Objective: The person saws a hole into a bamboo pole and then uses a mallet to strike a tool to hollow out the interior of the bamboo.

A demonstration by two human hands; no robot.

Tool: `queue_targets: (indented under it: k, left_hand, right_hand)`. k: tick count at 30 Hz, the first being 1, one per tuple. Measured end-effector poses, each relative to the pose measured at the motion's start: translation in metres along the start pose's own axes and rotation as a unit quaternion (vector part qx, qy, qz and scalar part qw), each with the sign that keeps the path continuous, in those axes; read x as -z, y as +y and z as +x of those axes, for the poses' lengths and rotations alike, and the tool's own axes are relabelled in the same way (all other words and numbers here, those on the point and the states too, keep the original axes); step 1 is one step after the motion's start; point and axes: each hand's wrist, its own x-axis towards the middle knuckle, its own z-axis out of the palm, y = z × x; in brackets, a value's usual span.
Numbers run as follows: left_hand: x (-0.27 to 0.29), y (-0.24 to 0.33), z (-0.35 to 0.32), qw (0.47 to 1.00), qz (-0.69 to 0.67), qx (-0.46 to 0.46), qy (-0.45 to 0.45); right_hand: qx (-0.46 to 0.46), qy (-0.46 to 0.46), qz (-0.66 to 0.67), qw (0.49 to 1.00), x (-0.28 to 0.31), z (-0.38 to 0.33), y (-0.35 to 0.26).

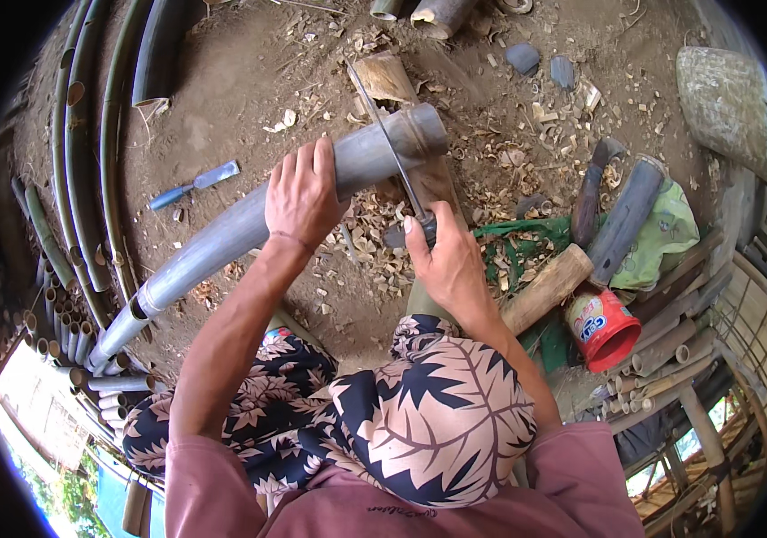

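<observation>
A long, thick bamboo pole (222, 231) slants from the lower left up to the middle, its thick end resting across a wooden block (431, 184). My left hand (305, 193) is wrapped over the pole, pressing on it from above. In my right hand (449, 262) is the dark handle of a saw, closed in my fingers. The saw's thin blade (383, 134), seen nearly edge-on, crosses the pole near its thick end, just short of the node ring. How deep the blade sits in the bamboo I cannot tell.
Wood chips litter the dirt floor. A blue-handled flat tool (193, 184) lies at left, beside long bamboo poles (86, 161). At right are a hatchet-like tool (592, 193), a dark bamboo piece (627, 220), a pale log (548, 289) and a red bucket (605, 334).
</observation>
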Motion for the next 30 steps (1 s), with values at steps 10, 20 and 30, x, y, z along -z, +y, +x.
queue_targets:
  k: [10,20,30]
  left_hand:
    - [0.015,0.006,0.006,0.998,-0.039,0.04,-0.027]
    - [0.023,-0.009,0.021,0.988,-0.051,0.036,-0.142]
    - [0.035,-0.026,0.045,0.93,-0.153,0.057,-0.33]
  right_hand:
    - [-0.018,-0.001,0.0,1.0,0.0,-0.003,-0.004]
    - [-0.032,-0.008,0.001,0.999,0.002,-0.007,-0.005]
    - [-0.03,-0.012,-0.009,0.999,0.001,-0.007,-0.006]
